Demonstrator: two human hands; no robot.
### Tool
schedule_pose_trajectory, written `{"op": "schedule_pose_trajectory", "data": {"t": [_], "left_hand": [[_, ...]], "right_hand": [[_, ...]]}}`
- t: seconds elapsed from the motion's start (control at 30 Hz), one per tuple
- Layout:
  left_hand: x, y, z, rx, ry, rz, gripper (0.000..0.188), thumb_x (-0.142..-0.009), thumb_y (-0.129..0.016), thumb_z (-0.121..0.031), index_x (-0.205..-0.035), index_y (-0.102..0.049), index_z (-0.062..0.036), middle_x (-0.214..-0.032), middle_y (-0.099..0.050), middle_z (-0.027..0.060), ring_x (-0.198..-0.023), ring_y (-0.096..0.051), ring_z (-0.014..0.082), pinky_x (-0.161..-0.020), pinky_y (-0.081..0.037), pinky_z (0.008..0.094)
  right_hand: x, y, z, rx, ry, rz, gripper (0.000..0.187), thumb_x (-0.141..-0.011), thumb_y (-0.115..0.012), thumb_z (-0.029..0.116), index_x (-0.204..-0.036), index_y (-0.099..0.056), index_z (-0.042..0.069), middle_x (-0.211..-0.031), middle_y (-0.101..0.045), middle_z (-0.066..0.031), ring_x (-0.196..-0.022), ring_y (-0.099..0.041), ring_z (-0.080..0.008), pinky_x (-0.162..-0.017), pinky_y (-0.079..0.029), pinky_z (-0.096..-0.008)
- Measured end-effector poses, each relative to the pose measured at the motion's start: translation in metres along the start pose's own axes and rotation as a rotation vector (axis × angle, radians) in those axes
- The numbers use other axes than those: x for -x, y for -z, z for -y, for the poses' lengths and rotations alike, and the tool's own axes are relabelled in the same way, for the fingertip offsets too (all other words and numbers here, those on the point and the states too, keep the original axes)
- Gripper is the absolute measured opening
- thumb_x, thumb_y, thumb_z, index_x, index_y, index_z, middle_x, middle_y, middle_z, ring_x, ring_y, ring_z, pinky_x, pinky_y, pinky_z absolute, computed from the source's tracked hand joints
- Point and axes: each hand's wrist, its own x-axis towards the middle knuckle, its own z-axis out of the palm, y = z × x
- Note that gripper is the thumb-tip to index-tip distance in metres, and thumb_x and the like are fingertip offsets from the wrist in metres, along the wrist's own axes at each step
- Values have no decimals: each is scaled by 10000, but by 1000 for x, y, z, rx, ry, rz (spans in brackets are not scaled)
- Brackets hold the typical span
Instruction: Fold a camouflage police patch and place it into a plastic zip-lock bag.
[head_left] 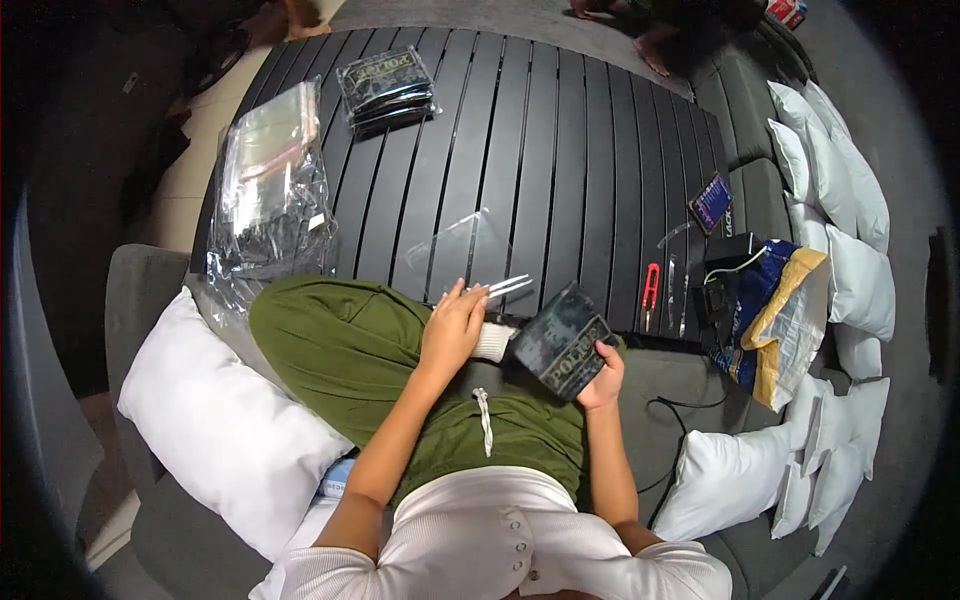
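Observation:
My right hand grips a flat, dark camouflage square piece with lettering, thumb on top, over my lap near the table's edge. Its exact kind I cannot tell. My left hand lies with fingers stretched out at the near edge of the black slatted table. Beside its fingertips is a clear plastic sleeve, flat on the slats. Thin white streaks show next to the fingers; whether they are strips or glare is unclear.
A stack of similar bagged pieces sits far left, near a large bag of clear sleeves. Rightward lie red snips, a phone, a black box and a blue-yellow sack. White pillows flank me.

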Motion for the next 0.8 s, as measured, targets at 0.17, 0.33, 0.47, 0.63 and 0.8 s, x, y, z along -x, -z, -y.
{"op": "schedule_pose_trajectory", "data": {"t": [0.17, 0.33, 0.47, 0.63, 0.8], "left_hand": [[1, 3, -4, 141, 99, -26, 238, -880, -476, -164, -1051, -598, -51, -970, -629, 157, -908, -602, 314, -947, -387, 425], [3, -2, -4, 193, 73, -89, 239, -843, -498, -85, -1066, -579, -60, -894, -640, 149, -829, -615, 302, -923, -413, 402], [2, -4, -2, 308, 68, -131, 299, -790, -527, -15, -1082, -563, -69, -837, -631, 118, -795, -606, 295, -868, -432, 399], [3, -6, 0, 146, -26, -138, 334, -764, -565, -2, -1092, -568, -63, -855, -600, 80, -777, -606, 212, -723, -452, 310], [5, -8, -4, -50, -140, -162, 285, -735, -586, -39, -1014, -600, -89, -853, -579, 45, -796, -576, 208, -764, -389, 324]], "right_hand": [[0, -6, -3, 163, -253, -24, 322, -824, -479, 148, -1050, -556, -68, -979, -633, -177, -840, -642, -279, -765, -518, -405], [-4, -2, -5, 225, -328, -45, 294, -824, -500, 147, -1004, -570, -74, -934, -634, -170, -820, -641, -264, -763, -519, -395], [-5, -3, -6, 235, -351, -40, 292, -829, -497, 147, -1011, -568, -70, -941, -633, -166, -825, -639, -262, -769, -517, -396], [-4, -11, -7, 217, -360, 11, 321, -831, -492, 144, -1058, -545, -79, -976, -627, -168, -862, -631, -261, -793, -508, -398], [-6, -8, -8, 242, -375, -36, 323, -839, -465, 152, -1058, -553, -69, -994, -630, -183, -876, -637, -279, -807, -505, -407]]}}
